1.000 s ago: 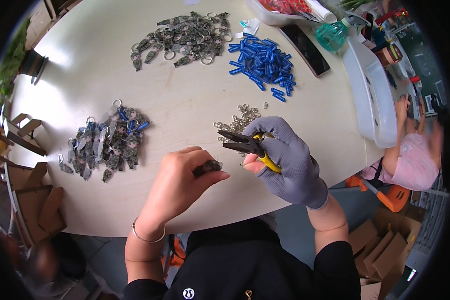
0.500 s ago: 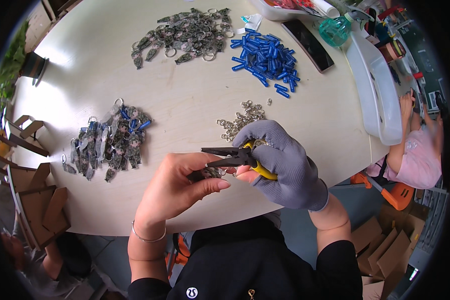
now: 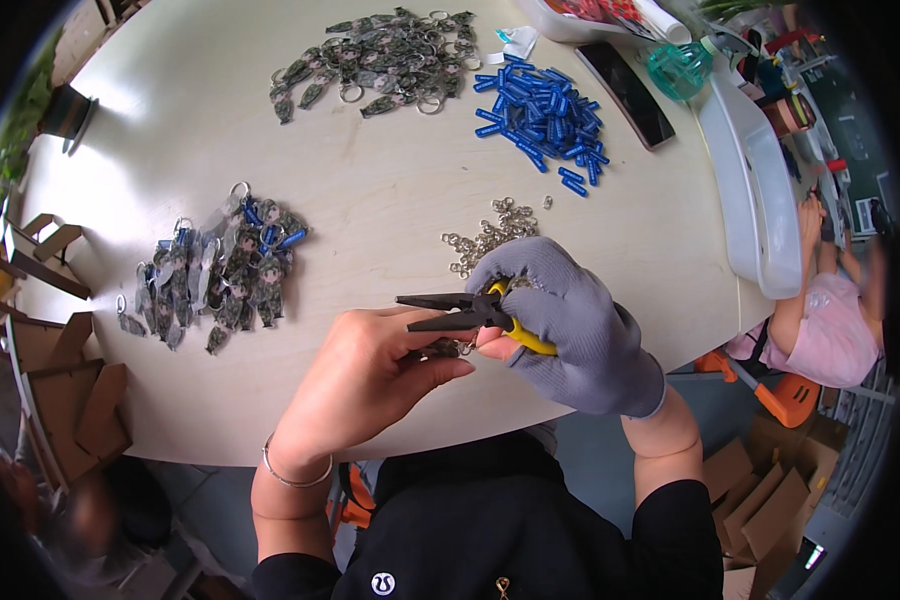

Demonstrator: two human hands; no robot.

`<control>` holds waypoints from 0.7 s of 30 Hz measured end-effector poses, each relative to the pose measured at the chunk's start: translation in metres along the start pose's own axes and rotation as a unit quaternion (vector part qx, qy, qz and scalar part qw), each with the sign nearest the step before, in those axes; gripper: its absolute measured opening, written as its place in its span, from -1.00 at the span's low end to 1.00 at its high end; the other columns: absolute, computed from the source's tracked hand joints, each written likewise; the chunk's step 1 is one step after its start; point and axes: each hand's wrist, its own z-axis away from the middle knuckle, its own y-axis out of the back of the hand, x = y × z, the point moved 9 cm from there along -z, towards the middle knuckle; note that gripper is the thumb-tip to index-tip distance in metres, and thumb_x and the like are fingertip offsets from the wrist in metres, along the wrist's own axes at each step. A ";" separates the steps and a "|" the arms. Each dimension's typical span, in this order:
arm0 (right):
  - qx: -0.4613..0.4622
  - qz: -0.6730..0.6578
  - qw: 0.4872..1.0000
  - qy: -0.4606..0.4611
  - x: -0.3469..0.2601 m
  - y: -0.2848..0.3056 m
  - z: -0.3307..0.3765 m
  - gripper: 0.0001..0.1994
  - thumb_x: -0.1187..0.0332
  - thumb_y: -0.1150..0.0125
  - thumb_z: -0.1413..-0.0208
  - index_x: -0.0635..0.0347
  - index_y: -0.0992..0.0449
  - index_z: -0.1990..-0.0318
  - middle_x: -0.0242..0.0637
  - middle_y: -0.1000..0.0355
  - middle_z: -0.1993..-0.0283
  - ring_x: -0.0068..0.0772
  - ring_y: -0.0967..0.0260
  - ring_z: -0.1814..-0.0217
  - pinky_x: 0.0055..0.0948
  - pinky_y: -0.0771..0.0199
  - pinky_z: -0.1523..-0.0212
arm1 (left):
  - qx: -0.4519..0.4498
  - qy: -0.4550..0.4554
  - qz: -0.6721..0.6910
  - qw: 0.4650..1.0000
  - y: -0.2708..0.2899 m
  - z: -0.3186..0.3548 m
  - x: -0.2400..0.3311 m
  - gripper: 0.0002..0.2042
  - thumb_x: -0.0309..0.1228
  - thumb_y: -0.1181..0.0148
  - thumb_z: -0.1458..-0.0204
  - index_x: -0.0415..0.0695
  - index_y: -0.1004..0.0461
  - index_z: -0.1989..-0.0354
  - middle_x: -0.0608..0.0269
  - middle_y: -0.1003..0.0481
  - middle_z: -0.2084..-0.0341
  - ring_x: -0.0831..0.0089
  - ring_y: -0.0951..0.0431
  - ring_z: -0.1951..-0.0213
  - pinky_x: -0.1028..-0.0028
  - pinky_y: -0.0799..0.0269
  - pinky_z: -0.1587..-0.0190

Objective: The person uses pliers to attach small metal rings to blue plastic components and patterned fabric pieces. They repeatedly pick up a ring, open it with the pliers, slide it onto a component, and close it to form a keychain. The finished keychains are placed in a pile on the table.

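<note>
My left hand [image 3: 385, 370], bare with a bangle at the wrist, pinches a camouflage figure keychain [image 3: 438, 348], mostly hidden by the fingers. Its metal end points toward my right fingertips. My right hand [image 3: 570, 330] wears a grey glove with bare fingertips showing. Yellow-handled black pliers [image 3: 475, 312] lie in its palm, jaws apart and pointing left above my left fingers. The right fingertips meet the metal end of the keychain. Just beyond the glove is a pile of small silver clasps [image 3: 492, 237].
Blue tags [image 3: 545, 115] and figure keychains [image 3: 390, 60] are heaped at the far side. Another keychain pile [image 3: 215, 270], some with blue tags, lies at left. A phone [image 3: 625, 95], spray bottle [image 3: 680, 70] and white bin [image 3: 745, 190] stand at right. A co-worker in pink [image 3: 830, 330] sits beyond.
My hands have drawn slightly closer together, and the keychain's end sits nearer my right fingertips. The view has shifted a little; the pliers remain in my right hand.
</note>
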 end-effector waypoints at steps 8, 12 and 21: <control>-0.017 0.023 0.999 -0.032 0.000 0.001 -0.003 -0.84 0.49 -0.33 0.13 0.27 -0.46 0.40 -0.15 -0.35 0.18 -0.12 -0.34 0.15 -0.23 -0.36 0.14 | 0.019 -0.037 -0.110 0.993 0.002 0.003 0.010 -0.77 -0.51 -0.33 0.13 -0.13 -0.57 0.23 0.15 -0.55 0.45 0.17 -0.52 0.49 0.34 -0.41 0.43; -0.022 0.007 0.998 -0.055 0.003 0.001 -0.005 -0.86 0.58 -0.32 0.16 0.39 -0.45 0.44 -0.08 -0.39 0.17 -0.23 -0.40 0.24 -0.43 -0.41 0.22 | 0.031 -0.073 -0.143 0.987 0.001 0.002 0.015 -0.80 -0.49 -0.30 0.10 -0.11 -0.55 0.25 0.18 -0.53 0.48 0.15 -0.52 0.48 0.31 -0.40 0.44; -0.064 -0.059 0.985 -0.149 0.028 -0.008 -0.002 -0.86 0.50 -0.31 0.08 0.37 -0.49 0.39 -0.13 -0.39 0.28 -0.21 -0.40 0.29 -0.38 -0.38 0.25 | 0.041 -0.091 -0.203 0.974 -0.001 0.002 0.017 -0.82 -0.50 -0.30 0.13 -0.13 -0.55 0.29 0.20 -0.44 0.59 0.18 -0.46 0.55 0.31 -0.33 0.50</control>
